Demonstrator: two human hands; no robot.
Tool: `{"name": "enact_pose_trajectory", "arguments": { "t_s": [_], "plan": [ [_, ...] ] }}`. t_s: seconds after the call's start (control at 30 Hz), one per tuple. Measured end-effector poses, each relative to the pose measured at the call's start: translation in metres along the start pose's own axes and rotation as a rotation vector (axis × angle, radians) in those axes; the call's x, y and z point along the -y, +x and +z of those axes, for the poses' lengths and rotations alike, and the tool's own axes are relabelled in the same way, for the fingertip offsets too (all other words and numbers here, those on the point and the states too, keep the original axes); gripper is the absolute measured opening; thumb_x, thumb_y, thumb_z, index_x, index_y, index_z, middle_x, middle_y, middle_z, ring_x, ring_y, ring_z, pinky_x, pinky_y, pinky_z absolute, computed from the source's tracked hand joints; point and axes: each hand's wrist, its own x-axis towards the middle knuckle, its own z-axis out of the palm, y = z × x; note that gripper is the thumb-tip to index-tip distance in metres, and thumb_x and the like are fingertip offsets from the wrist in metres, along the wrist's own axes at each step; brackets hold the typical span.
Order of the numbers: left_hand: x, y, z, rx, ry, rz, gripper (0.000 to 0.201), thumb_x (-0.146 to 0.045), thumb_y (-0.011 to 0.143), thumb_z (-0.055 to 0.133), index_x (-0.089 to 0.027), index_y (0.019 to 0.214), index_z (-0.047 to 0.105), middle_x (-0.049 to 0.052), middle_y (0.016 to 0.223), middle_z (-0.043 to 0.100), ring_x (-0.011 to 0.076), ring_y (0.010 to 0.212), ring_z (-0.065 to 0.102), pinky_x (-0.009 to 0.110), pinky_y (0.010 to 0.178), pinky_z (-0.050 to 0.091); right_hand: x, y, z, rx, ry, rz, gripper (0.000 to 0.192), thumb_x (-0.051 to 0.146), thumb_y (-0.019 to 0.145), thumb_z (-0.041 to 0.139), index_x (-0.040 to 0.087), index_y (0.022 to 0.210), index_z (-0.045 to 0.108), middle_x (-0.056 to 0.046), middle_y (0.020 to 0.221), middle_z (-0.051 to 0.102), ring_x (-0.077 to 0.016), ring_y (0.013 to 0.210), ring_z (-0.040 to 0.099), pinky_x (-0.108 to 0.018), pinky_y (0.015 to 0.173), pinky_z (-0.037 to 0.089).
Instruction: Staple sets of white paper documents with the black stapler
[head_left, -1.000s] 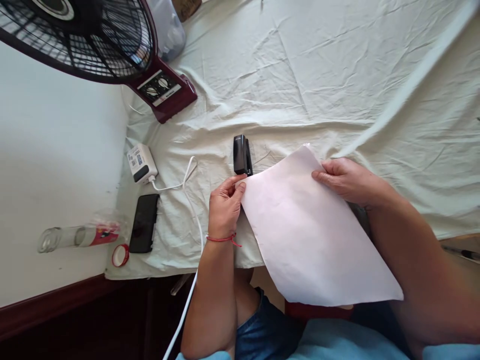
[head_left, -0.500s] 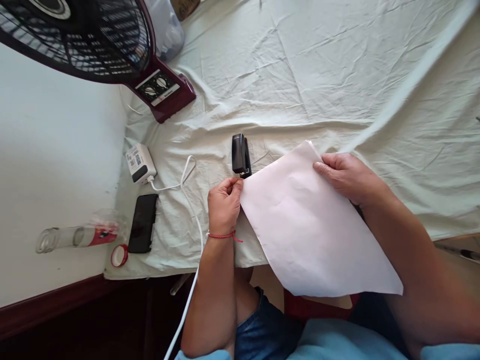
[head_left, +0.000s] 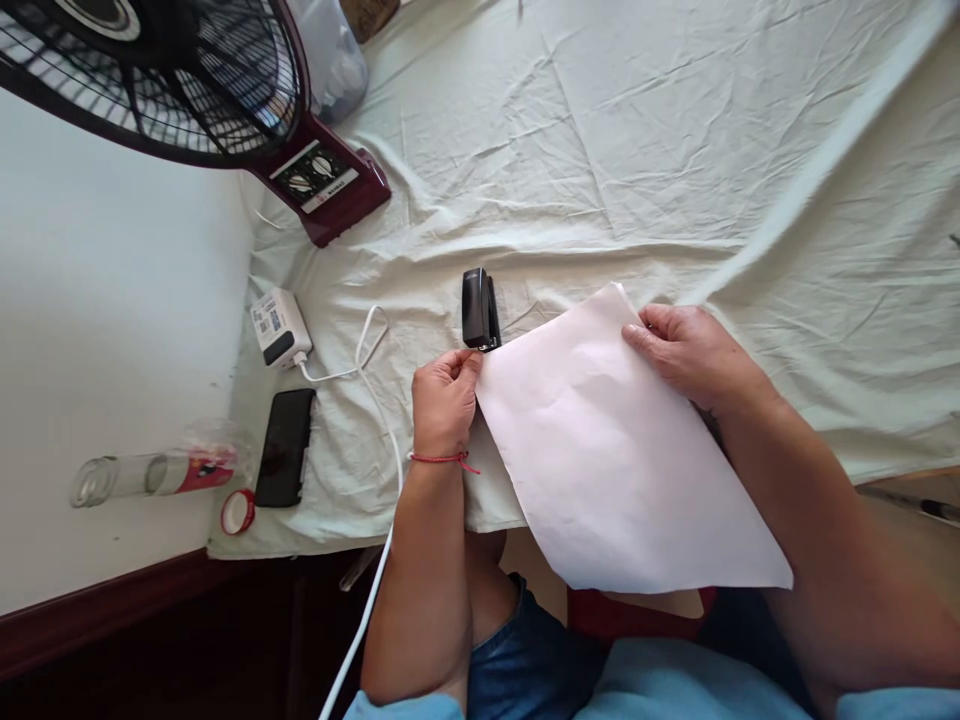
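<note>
The left hand [head_left: 444, 400] pinches the near-left corner of a white sheet of paper [head_left: 615, 460], fingers curled shut on its edge, a red string bracelet [head_left: 442, 459] at the wrist. The right hand [head_left: 690, 355] grips the sheet's far edge, thumb on top and fingers closed beneath, so the paper lies held between both hands, partly on the cloth and partly hanging past the table's edge over the person's lap. Held by two corners like this, the sheet appears squared up and steadied, its left corner brought just beside the black stapler [head_left: 478, 309], which sits on the pale green tablecloth [head_left: 600, 150] with its mouth toward that corner.

To the left, a white charger [head_left: 280, 326] trails its cable [head_left: 375, 400] off the table beside a black phone [head_left: 285, 446] lying flat. Beyond the cloth's edge, on the bare white surface, a clear bottle [head_left: 142, 474] lies on its side with its red cap [head_left: 238, 511] off and resting nearby; whether anything remains inside cannot be told. A maroon table fan [head_left: 225, 100] stands at the far left corner, and a translucent plastic container [head_left: 334, 50] behind it shows no clear contents.
</note>
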Motion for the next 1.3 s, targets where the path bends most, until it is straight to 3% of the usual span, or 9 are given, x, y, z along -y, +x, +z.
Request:
{"name": "enact_pose_trajectory", "arguments": {
  "t_s": [0.17,0.27,0.53,0.73,0.93,1.03,1.13,1.2,1.3],
  "plan": [
    [-0.002,0.0,0.001,0.027,-0.034,-0.014,0.024,-0.037,0.072,0.083,-0.014,0.078,0.078,0.0,0.068,0.07,0.0102,0.06,0.052,0.022,0.057,0.038,0.0,0.001,-0.001,0.001,-0.016,0.031,0.032,0.038,0.098,0.058,0.023,0.071,0.053,-0.001,0.069,0.056,-0.0154,0.065,0.047,-0.031,0.061,0.032],
    [-0.005,0.0,0.0,0.037,-0.087,-0.052,0.025,-0.036,0.069,0.086,-0.015,0.08,0.077,-0.004,0.062,0.063,0.0074,0.053,0.041,0.022,0.051,0.03,-0.001,0.001,-0.001,-0.013,0.006,0.036,0.03,0.039,0.097,0.057,0.023,0.072,0.055,-0.002,0.07,0.058,-0.0163,0.066,0.048,-0.031,0.06,0.033],
    [-0.014,0.003,0.004,-0.022,-0.087,-0.125,0.016,-0.028,0.07,0.078,-0.016,0.067,0.067,-0.007,0.052,0.05,0.0039,0.045,0.03,0.023,0.045,0.019,-0.002,0.003,0.002,-0.025,0.004,0.005,0.029,0.04,0.099,0.056,0.022,0.076,0.061,-0.004,0.071,0.062,-0.0171,0.067,0.05,-0.031,0.059,0.034],
    [-0.013,0.005,0.008,-0.086,-0.044,-0.096,0.022,-0.022,0.073,0.078,-0.019,0.092,0.067,-0.013,0.048,0.043,0.0071,0.041,0.035,0.023,0.045,0.02,-0.001,0.003,0.001,-0.016,-0.037,0.022,0.029,0.036,0.098,0.056,0.022,0.072,0.058,-0.002,0.068,0.059,-0.0153,0.064,0.048,-0.031,0.059,0.031],
    [-0.011,0.005,0.01,-0.099,0.02,-0.07,0.037,-0.021,0.08,0.078,-0.021,0.113,0.061,-0.013,0.056,0.052,0.0101,0.046,0.044,0.025,0.049,0.028,0.001,0.002,0.0,-0.037,0.014,0.082,0.026,0.037,0.098,0.057,0.022,0.079,0.064,-0.003,0.073,0.064,-0.0161,0.065,0.052,-0.032,0.059,0.033],
    [-0.007,0.002,0.008,-0.117,0.115,0.054,0.041,-0.02,0.085,0.076,-0.019,0.124,0.064,-0.009,0.064,0.06,0.0114,0.054,0.049,0.025,0.056,0.038,0.002,0.002,0.0,-0.051,0.038,0.087,0.026,0.037,0.097,0.057,0.022,0.078,0.063,-0.002,0.071,0.062,-0.0155,0.063,0.051,-0.032,0.06,0.034],
    [-0.003,-0.001,0.006,-0.224,0.327,0.313,0.045,-0.014,0.092,0.065,-0.023,0.136,0.07,-0.002,0.082,0.072,0.0126,0.069,0.059,0.025,0.072,0.048,0.002,0.002,0.0,-0.072,0.025,0.083,0.026,0.035,0.097,0.058,0.021,0.075,0.061,-0.001,0.069,0.059,-0.0148,0.062,0.049,-0.032,0.061,0.034],
    [-0.001,-0.002,0.004,-0.27,0.459,0.457,0.048,-0.009,0.094,0.055,-0.026,0.135,0.077,0.002,0.097,0.077,0.0144,0.082,0.066,0.028,0.083,0.052,0.002,0.003,0.001,-0.083,0.012,0.091,0.027,0.033,0.097,0.058,0.021,0.073,0.06,-0.001,0.067,0.058,-0.0144,0.062,0.048,-0.032,0.061,0.033],
    [0.003,-0.004,0.002,-0.247,0.622,0.553,0.049,-0.008,0.094,0.051,-0.026,0.126,0.085,0.006,0.099,0.078,0.0181,0.089,0.07,0.032,0.091,0.055,0.0,0.005,0.002,-0.081,0.0,0.079,0.027,0.033,0.098,0.057,0.021,0.074,0.06,-0.001,0.067,0.059,-0.0148,0.062,0.048,-0.033,0.061,0.032]
  ]
}}
